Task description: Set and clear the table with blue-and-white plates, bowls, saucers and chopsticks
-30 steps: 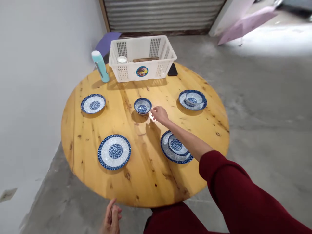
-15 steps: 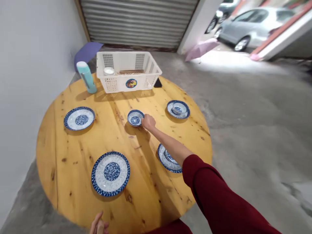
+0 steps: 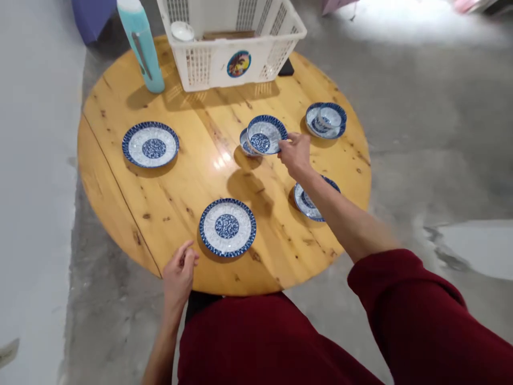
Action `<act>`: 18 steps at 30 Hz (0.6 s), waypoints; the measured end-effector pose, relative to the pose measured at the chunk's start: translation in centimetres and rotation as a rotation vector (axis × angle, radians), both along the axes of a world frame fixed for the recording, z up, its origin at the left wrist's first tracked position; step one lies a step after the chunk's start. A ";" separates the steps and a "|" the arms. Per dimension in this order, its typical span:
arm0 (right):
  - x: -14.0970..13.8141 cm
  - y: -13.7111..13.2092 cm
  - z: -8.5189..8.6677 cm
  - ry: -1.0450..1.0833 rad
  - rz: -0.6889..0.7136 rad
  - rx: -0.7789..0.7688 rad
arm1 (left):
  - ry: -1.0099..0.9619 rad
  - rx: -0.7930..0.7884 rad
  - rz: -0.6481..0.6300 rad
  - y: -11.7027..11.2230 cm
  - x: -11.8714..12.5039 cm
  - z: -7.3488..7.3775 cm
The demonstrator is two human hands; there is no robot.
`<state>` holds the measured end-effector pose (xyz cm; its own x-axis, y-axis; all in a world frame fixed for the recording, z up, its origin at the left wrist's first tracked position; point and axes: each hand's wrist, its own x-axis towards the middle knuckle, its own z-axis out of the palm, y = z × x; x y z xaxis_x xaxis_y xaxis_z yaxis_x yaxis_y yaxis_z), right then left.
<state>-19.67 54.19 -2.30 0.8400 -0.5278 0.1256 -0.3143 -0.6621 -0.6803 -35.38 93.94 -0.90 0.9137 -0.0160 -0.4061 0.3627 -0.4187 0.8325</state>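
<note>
My right hand (image 3: 295,152) is closed on the rim of a small blue-and-white bowl (image 3: 264,135), held tilted just above the round wooden table (image 3: 120,198). A second small bowl (image 3: 244,143) sits on the wood partly under it. My left hand (image 3: 180,270) rests at the table's near edge with loosely bent fingers and holds nothing. It is close to a blue-rimmed plate (image 3: 227,226). My right forearm crosses over a plate with a bowl on it (image 3: 308,203).
Another blue-rimmed plate (image 3: 150,144) lies at the left, and a plate carrying a small bowl (image 3: 325,118) at the right. A white slotted basket (image 3: 236,53) with a white cup (image 3: 182,31), a teal bottle (image 3: 141,45) and a black phone (image 3: 286,68) stand at the far side. Concrete floor surrounds the table.
My right hand has gripped the small bowl at the table's middle and lifted it, and another bowl shows beneath. My left hand has risen to the table edge. The view has tilted down.
</note>
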 end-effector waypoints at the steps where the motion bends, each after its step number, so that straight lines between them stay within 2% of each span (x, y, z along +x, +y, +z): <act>1: -1.9 1.1 0.6 -0.019 -0.007 0.058 | -0.029 -0.023 -0.057 0.0 1.3 0.3; 5: -9.6 7.4 2.8 0.003 -0.003 0.256 | -0.101 -0.136 -0.256 -1.7 6.2 0.4; 7: -12.9 10.7 3.1 0.041 -0.003 0.350 | -0.098 -0.192 -0.384 -3.0 7.9 -0.1; 9: -15.5 13.4 2.6 0.093 -0.035 0.429 | -0.112 -0.199 -0.521 -4.2 8.9 -0.8; 13: -18.4 16.7 0.7 0.190 -0.104 0.498 | -0.186 -0.071 -0.716 -5.6 9.6 -2.2; 18: -19.7 18.4 -1.3 0.253 -0.154 0.468 | -0.238 0.083 -0.865 -5.9 10.4 -3.4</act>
